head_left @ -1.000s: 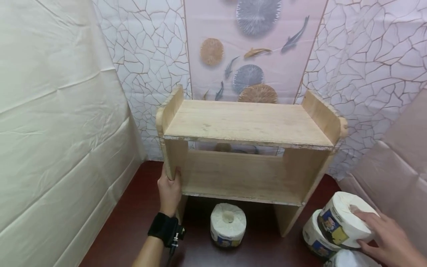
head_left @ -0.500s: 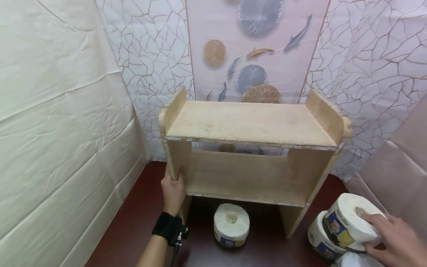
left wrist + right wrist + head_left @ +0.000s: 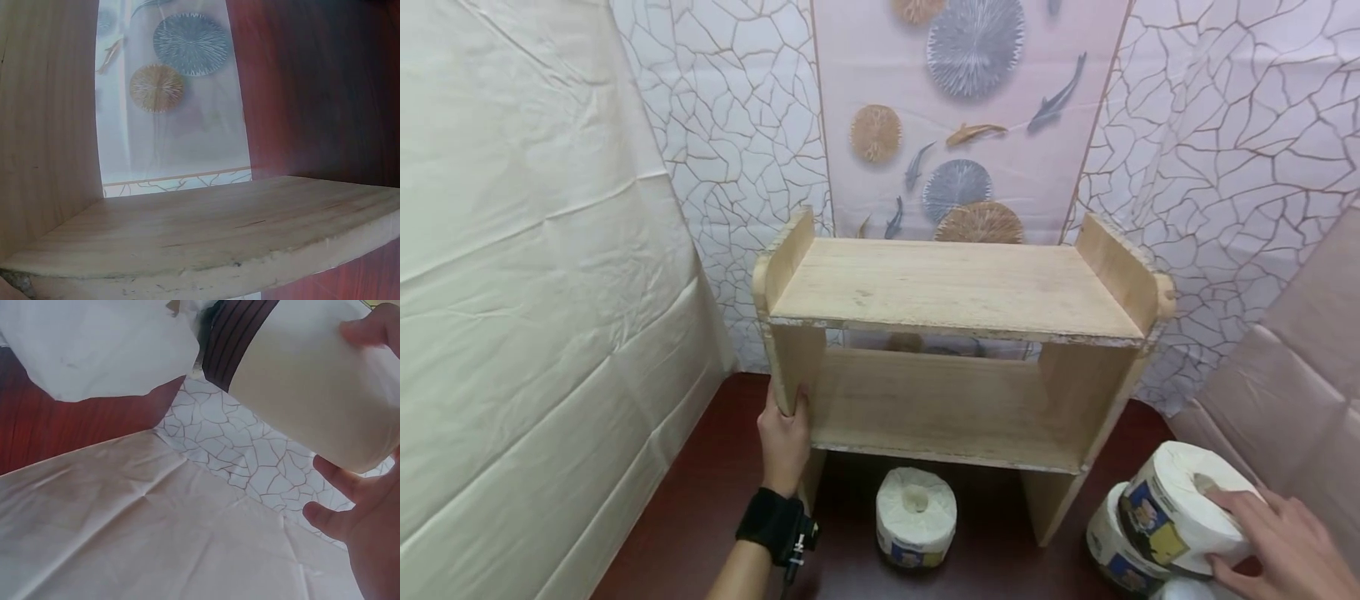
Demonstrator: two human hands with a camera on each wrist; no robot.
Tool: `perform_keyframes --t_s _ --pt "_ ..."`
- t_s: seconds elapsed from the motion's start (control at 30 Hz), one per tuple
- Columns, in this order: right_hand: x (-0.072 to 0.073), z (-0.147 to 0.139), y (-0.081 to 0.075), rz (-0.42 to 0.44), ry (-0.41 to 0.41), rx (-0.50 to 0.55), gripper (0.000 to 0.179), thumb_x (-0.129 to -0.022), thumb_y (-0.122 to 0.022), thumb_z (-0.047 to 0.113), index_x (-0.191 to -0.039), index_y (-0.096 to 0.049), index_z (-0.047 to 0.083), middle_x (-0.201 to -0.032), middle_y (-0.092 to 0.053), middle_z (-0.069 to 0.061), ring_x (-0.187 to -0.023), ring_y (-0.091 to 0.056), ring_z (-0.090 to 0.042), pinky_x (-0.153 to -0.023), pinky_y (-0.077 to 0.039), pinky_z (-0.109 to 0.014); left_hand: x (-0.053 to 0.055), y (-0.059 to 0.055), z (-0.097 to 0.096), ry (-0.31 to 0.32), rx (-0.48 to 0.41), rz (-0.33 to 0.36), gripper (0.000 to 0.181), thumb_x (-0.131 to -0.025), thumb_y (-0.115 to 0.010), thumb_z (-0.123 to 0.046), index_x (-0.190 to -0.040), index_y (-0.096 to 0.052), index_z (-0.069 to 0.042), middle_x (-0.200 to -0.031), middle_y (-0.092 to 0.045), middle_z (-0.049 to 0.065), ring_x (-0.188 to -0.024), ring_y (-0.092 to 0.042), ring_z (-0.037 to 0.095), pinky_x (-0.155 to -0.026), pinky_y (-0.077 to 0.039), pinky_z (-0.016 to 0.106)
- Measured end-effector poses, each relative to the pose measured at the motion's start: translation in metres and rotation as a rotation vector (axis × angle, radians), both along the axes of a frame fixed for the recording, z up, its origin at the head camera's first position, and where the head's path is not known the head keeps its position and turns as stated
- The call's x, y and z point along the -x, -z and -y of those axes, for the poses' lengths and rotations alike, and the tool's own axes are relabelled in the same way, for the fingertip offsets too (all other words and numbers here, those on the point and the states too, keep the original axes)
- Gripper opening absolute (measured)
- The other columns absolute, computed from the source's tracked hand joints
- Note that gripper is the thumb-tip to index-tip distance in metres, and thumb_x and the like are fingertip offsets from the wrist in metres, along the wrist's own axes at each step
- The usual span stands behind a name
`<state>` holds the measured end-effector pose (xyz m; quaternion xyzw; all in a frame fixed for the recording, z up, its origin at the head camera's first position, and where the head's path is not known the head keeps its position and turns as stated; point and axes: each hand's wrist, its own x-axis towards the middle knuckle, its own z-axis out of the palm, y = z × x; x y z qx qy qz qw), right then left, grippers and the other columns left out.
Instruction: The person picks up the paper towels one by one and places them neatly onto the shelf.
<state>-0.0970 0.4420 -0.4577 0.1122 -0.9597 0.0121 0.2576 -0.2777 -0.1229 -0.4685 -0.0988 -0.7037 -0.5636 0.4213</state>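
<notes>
Table [image 3: 677,492] bearing wooden shelf [image 3: 955,287]; shelf might be twisting out of place if one side is taking uneven push. Upper roll [image 3: 1183,504] tilting over lower roll [image 3: 1112,537] and second lower roll [image 3: 1183,590], right of shelf; contact unclear. Lone roll [image 3: 916,521] sitting upright at shelf's bottom opening, probably risking knock if shelf is shifting. Right hand [image 3: 1277,533] pinching upper roll between thumb and fingers; loosening grip could be causing drop, toppling neighbours. Left hand [image 3: 784,437] gripping shelf's left side panel [image 3: 780,367].

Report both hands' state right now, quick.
Left hand: closed, gripping the left side of the wooden shelf.
Right hand: closed, holding the upper toilet roll.
</notes>
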Motion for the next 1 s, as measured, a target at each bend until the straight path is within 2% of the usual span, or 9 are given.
perform_keyframes --t_s 0.2,0.33,0.4,0.6,0.77,0.83,0.9,0.93,1.0 --pt "-0.002 0.001 -0.005 -0.010 -0.011 0.000 0.087 -0.044 -0.099 0.022 -0.118 -0.057 0.006 -0.099 -0.064 -0.011 -0.087 -0.061 -0.043 -0.069 -0.044 -0.055 -0.001 0.004 -0.001 0.005 -0.004 0.011 0.047 -0.105 -0.067 -0.009 -0.150 -0.056 -0.004 -0.129 -0.070 0.025 -0.110 -0.071 0.036 -0.081 -0.057 0.059" --pt "-0.001 0.000 -0.005 -0.066 -0.091 0.050 0.087 -0.045 -0.100 0.025 -0.118 -0.057 0.006 -0.098 -0.062 -0.012 -0.088 -0.061 -0.051 -0.061 -0.047 -0.063 -0.001 0.002 0.000 0.013 -0.009 0.013 0.046 -0.105 -0.067 -0.008 -0.150 -0.055 -0.004 -0.132 -0.069 0.025 -0.112 -0.071 0.037 -0.082 -0.058 0.061" --pt "-0.001 0.001 -0.006 -0.076 -0.100 0.057 0.087 -0.044 -0.100 0.025 -0.118 -0.058 0.006 -0.097 -0.062 -0.013 -0.087 -0.061 -0.050 -0.059 -0.047 -0.061 0.000 0.001 0.000 0.011 -0.010 0.010 0.045 -0.105 -0.067 -0.008 -0.148 -0.056 -0.003 -0.131 -0.069 0.025 -0.112 -0.071 0.037 -0.083 -0.057 0.061" --pt "-0.004 0.007 -0.013 -0.010 0.030 -0.011 0.085 -0.044 -0.099 0.023 -0.117 -0.059 0.007 -0.095 -0.066 -0.009 -0.086 -0.064 -0.044 -0.056 -0.048 -0.054 0.000 0.001 -0.002 0.028 -0.009 0.013 0.044 -0.105 -0.066 -0.008 -0.148 -0.056 -0.003 -0.132 -0.069 0.025 -0.114 -0.070 0.038 -0.086 -0.057 0.061" --pt "-0.011 0.013 -0.019 -0.015 0.062 -0.023 0.085 -0.047 -0.098 0.028 -0.119 -0.059 0.008 -0.098 -0.067 -0.012 -0.092 -0.063 -0.046 -0.063 -0.049 -0.065 0.001 0.002 -0.003 -0.010 -0.011 0.002 0.043 -0.103 -0.069 -0.007 -0.145 -0.058 0.000 -0.126 -0.071 0.025 -0.110 -0.071 0.036 -0.083 -0.057 0.059" --pt "-0.012 0.016 -0.023 -0.038 0.056 -0.032 0.086 -0.049 -0.098 0.035 -0.120 -0.059 0.009 -0.100 -0.067 -0.013 -0.093 -0.062 -0.048 -0.065 -0.049 -0.069 0.001 0.002 -0.003 -0.025 -0.013 -0.004 0.043 -0.103 -0.070 -0.007 -0.143 -0.059 0.000 -0.124 -0.072 0.024 -0.107 -0.072 0.035 -0.082 -0.057 0.058" --pt "-0.013 0.019 -0.027 -0.058 0.050 -0.033 0.085 -0.059 -0.095 0.054 -0.122 -0.058 0.010 -0.102 -0.066 -0.014 -0.096 -0.060 -0.049 -0.069 -0.047 -0.073 0.001 0.001 -0.002 -0.023 -0.017 -0.008 0.043 -0.103 -0.069 -0.006 -0.144 -0.059 0.000 -0.124 -0.072 0.024 -0.107 -0.071 0.035 -0.082 -0.057 0.059" --pt "-0.014 0.022 -0.029 -0.069 0.050 -0.033 0.084 -0.068 -0.087 0.066 -0.123 -0.058 0.010 -0.103 -0.065 -0.015 -0.098 -0.058 -0.051 -0.071 -0.045 -0.075 0.001 0.001 -0.002 -0.017 -0.018 -0.007 0.043 -0.103 -0.069 -0.006 -0.144 -0.058 0.000 -0.125 -0.072 0.024 -0.107 -0.071 0.035 -0.081 -0.057 0.059" --pt "-0.015 0.026 -0.032 -0.113 0.029 -0.025 0.086 -0.082 -0.060 0.086 -0.124 -0.058 0.011 -0.104 -0.064 -0.015 -0.098 -0.057 -0.051 -0.072 -0.044 -0.075 0.000 0.000 -0.002 -0.003 -0.015 -0.002 0.043 -0.104 -0.068 -0.007 -0.145 -0.058 -0.002 -0.127 -0.071 0.024 -0.108 -0.071 0.034 -0.081 -0.057 0.059"
